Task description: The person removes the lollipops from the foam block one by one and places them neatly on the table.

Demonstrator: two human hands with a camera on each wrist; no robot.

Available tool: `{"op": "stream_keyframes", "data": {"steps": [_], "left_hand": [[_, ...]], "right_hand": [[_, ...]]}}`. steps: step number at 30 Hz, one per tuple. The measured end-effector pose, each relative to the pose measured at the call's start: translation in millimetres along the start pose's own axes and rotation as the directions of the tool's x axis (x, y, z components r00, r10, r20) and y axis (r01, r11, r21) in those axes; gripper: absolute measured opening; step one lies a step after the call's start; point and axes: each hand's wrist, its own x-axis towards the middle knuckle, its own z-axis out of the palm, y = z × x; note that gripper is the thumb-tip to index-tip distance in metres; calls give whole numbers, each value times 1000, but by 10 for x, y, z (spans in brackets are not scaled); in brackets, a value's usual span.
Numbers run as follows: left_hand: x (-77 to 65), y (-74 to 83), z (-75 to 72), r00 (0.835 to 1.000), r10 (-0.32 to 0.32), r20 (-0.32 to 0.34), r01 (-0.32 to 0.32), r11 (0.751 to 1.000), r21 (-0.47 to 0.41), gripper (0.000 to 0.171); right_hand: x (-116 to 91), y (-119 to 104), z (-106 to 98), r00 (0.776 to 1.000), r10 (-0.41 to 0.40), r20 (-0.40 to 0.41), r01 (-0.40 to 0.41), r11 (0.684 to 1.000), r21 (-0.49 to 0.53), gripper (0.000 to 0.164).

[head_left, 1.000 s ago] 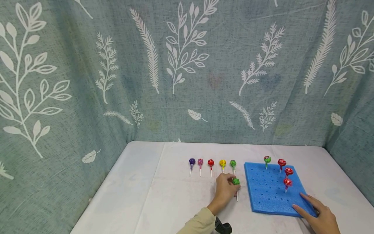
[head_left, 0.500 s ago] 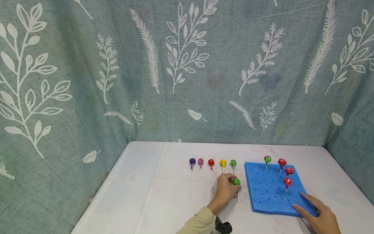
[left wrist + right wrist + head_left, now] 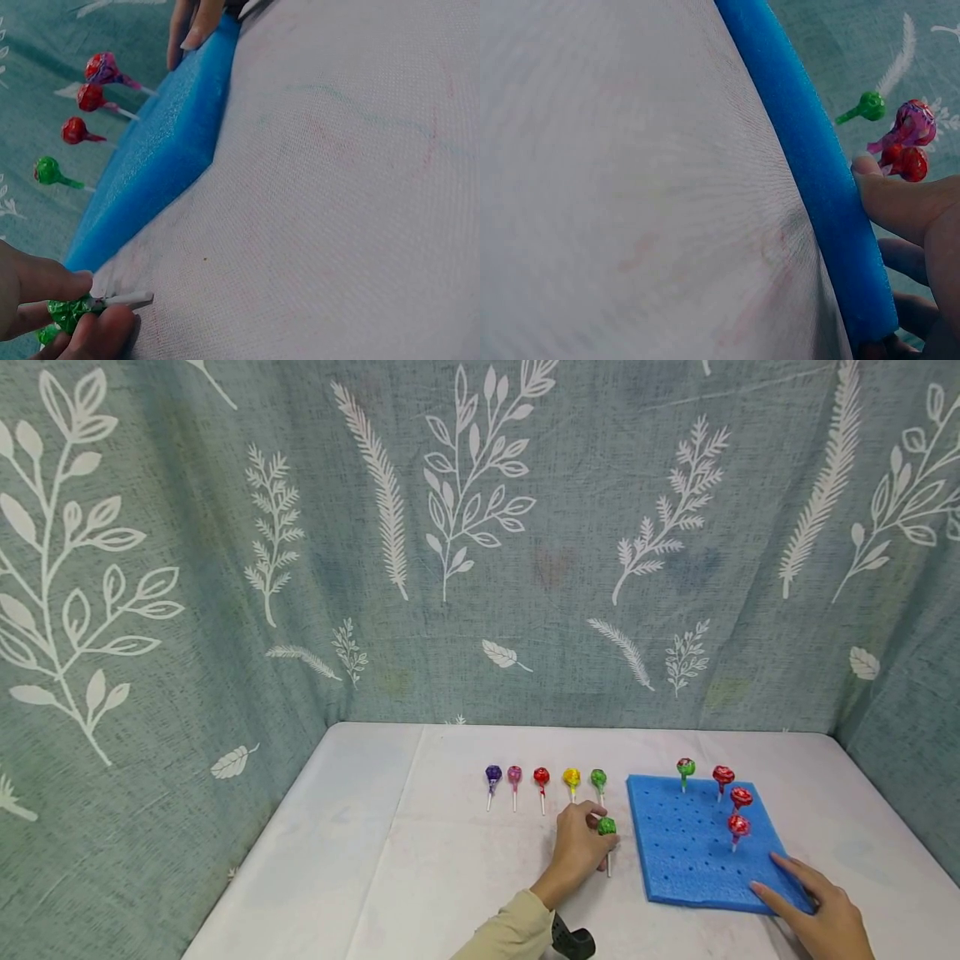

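My left hand (image 3: 577, 847) pinches a green-wrapped lollipop (image 3: 607, 827) between thumb and fingers, its white stick pointing down in the head view. The left wrist view shows the wrapped head (image 3: 71, 313) between the fingertips, with the stick free. To the right, a blue foam board (image 3: 697, 852) with rows of small holes lies on the table. My right hand (image 3: 828, 914) holds the board's near right corner, with the thumb (image 3: 892, 199) against its edge and the other fingers partly hidden behind it. Several lollipops stand in the board, one green-and-red (image 3: 686, 767), the others mostly red (image 3: 741, 797).
Beyond my left hand lies a row of lollipops: purple (image 3: 492, 774), pink (image 3: 514, 775), red (image 3: 542, 776), yellow (image 3: 572, 778) and green (image 3: 598, 778). A black curved object (image 3: 573, 942) sits by the left wrist. Leaf-patterned curtains (image 3: 465, 635) enclose the white table (image 3: 435, 877).
Almost nothing differs. The green lollipop in my left hand tilts very slightly, while the right hand keeps its hold on the board.
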Motion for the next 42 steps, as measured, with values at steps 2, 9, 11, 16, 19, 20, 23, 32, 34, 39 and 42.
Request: {"op": "stream_keyframes", "data": {"steps": [2, 9, 11, 16, 19, 20, 23, 32, 34, 39, 42], "left_hand": [[1, -6, -1, 1000, -8, 4, 8, 1000, -9, 29], [-10, 5, -8, 1000, -19, -2, 19, 1000, 18, 28], [-8, 7, -14, 1000, 3, -18, -2, 998, 64, 28], [9, 50, -36, 998, 33, -51, -26, 990, 137, 28], [22, 95, -50, 999, 10, -46, -5, 993, 118, 26], [27, 109, -53, 999, 6, -45, -1, 994, 109, 25], [36, 156, -63, 999, 2, -32, 0, 997, 79, 23], [2, 275, -26, 998, 60, -1, -60, 998, -14, 18], [-4, 295, 4, 998, 61, 4, -61, 998, -34, 18], [-12, 347, 72, 995, 100, 18, -97, 990, -100, 18], [-12, 387, 117, 990, 141, 29, -136, 980, -145, 18]], "right_hand": [[3, 3, 2, 1000, -1, 1, 1, 1000, 0, 100], [-12, -23, -18, 1000, -4, 3, 4, 1000, -4, 99], [-26, -46, -30, 1000, -7, 8, 7, 1000, -2, 97], [-28, -64, -41, 1000, -7, 18, 7, 1000, 1, 96], [-23, -49, -36, 1000, -10, 19, 9, 1000, 4, 98], [-21, -46, -34, 1000, -8, 17, 8, 1000, 4, 99], [-15, -30, -25, 1000, -13, 15, 13, 1000, 4, 100], [-10, -2, -6, 1000, -12, 8, 12, 1000, 7, 100], [-9, 7, -7, 1000, -12, 12, 12, 1000, 10, 100], [0, 8, -2, 1000, -8, 6, 8, 1000, 18, 102], [4, 10, -4, 1000, -9, 1, 9, 1000, 18, 103]]}}
